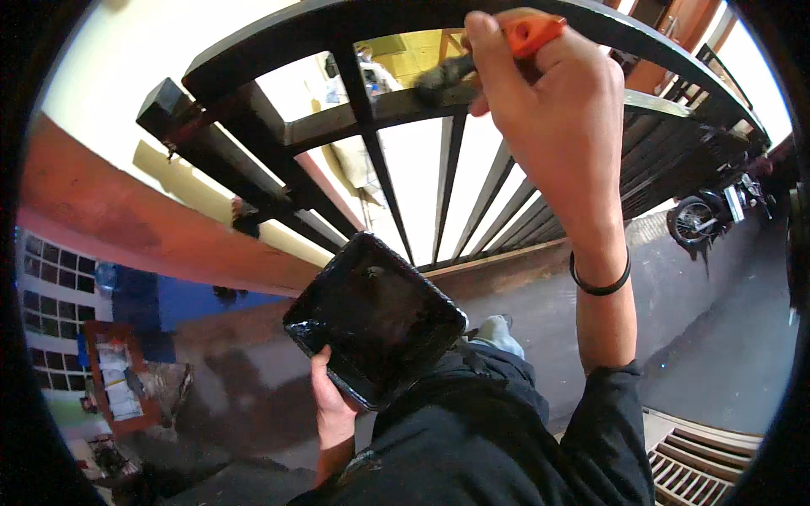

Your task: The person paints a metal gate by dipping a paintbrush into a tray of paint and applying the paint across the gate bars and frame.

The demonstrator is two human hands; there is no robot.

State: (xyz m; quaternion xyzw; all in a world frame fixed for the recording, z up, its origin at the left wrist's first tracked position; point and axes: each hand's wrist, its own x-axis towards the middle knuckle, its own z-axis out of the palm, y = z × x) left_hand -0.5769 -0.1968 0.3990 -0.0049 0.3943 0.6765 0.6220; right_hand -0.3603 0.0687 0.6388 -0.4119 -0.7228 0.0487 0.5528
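Observation:
My right hand [557, 95] grips a paintbrush by its orange handle [535, 35]. The dark bristles [436, 82] are at the horizontal rail [398, 104] of a black barred gate or railing; whether they touch it I cannot tell. A black band circles my right wrist. Low in front of my body, my left hand [332, 389] holds a black paint tray [380, 310] by its near-left edge, thumb on the rim. Wet dark paint gleams along the tray's rim and inside. Upright bars [446, 183] run down below the rail.
To the left of the railing runs an orange-red and cream wall [126, 196]. A motorcycle [702, 212] is parked at the right on the grey floor [683, 316]. A slatted pale rack [696, 462] is at lower right. Framed items [117, 379] stand at lower left.

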